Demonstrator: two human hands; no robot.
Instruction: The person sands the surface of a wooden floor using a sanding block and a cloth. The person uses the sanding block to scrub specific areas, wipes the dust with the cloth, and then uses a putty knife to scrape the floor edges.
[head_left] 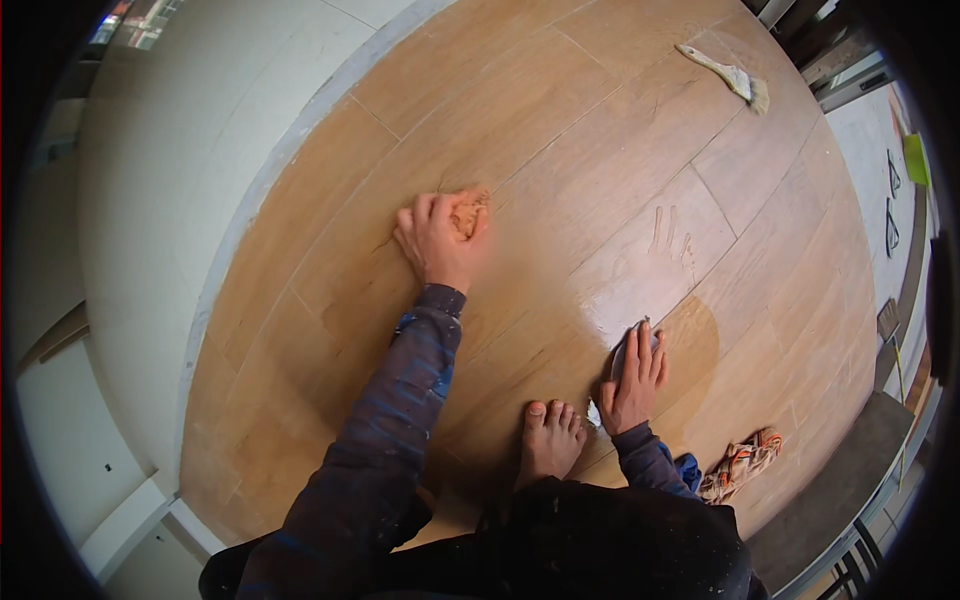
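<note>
My left hand (440,240) presses down on the wet wood-look tile floor (520,300), its fingers curled round a crumpled orange-brown sponge or wad (468,213). Which of the two it is, I cannot tell. Farther right and nearer me, my right hand (632,388) lies low on the floor with its fingers stretched forward. Under them and along the index finger shows a thin dark flat piece (617,358), mostly covered by the hand. A small whitish scrap (593,413) shows beside that hand, next to my bare foot (552,440).
A pale-handled flat brush (735,75) lies at the far right. Near my right side are a crumpled patterned cloth (740,466) and a small blue thing (688,470). A pale wall (170,200) bounds the left; a dark ledge (830,490) runs along the right. Wet streaks shine ahead.
</note>
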